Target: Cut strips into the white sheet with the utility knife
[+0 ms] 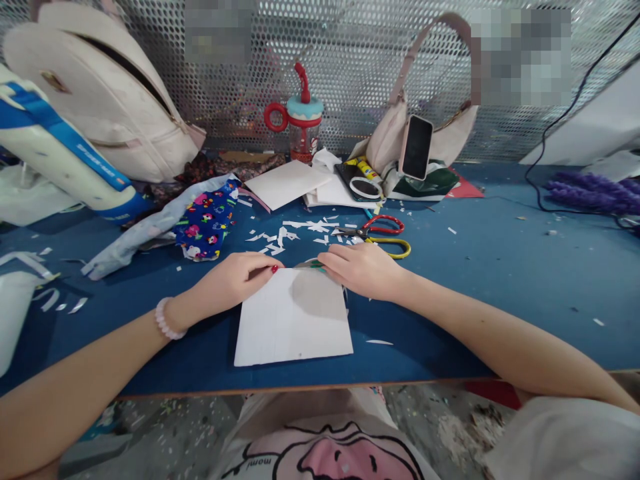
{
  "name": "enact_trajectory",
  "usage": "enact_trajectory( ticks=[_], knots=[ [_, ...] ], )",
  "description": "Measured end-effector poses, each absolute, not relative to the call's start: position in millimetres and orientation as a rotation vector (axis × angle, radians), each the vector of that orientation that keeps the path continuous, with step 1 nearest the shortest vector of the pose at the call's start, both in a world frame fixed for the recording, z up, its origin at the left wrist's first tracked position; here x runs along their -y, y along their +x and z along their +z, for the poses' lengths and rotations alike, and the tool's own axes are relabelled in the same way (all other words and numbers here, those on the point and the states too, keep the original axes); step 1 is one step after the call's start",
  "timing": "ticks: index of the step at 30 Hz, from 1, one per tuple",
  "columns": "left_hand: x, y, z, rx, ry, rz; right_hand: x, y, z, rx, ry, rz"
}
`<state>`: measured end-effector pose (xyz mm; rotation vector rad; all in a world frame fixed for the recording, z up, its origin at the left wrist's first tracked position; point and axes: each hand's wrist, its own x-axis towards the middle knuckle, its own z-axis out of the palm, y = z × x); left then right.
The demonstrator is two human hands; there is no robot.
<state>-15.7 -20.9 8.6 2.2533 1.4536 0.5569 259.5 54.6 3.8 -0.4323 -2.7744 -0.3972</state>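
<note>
Forearms [465, 313] slant inward, left fingers [256, 260] seemingly pinching paper [295, 320].

White paper [293, 327], blue table [500, 260]

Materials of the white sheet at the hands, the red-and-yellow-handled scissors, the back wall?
White sheet: paper or card; matte, crisp straight edges.
Scissors: dark metal blades, probably steel; glossy handles, likely plastic or coated.
Back wall: probably metal; silvery sheen, regular perforations.
</note>
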Motion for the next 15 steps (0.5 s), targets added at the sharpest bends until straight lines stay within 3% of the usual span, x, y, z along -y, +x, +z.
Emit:
enact_trajectory(
  ticks=[9, 15],
  knots=[
    [20.6, -15.5, 8.7, -1.451, 2.256, 0.549, -55.4, 262.1, 9.5, 2.751, -0.339, -0.387],
    [20.5, -16.0, 8.6, -1.469, 2.254, 0.530, -48.8, 261.7, 11.4, 2.856, -0.005, -0.358]
  ],
)
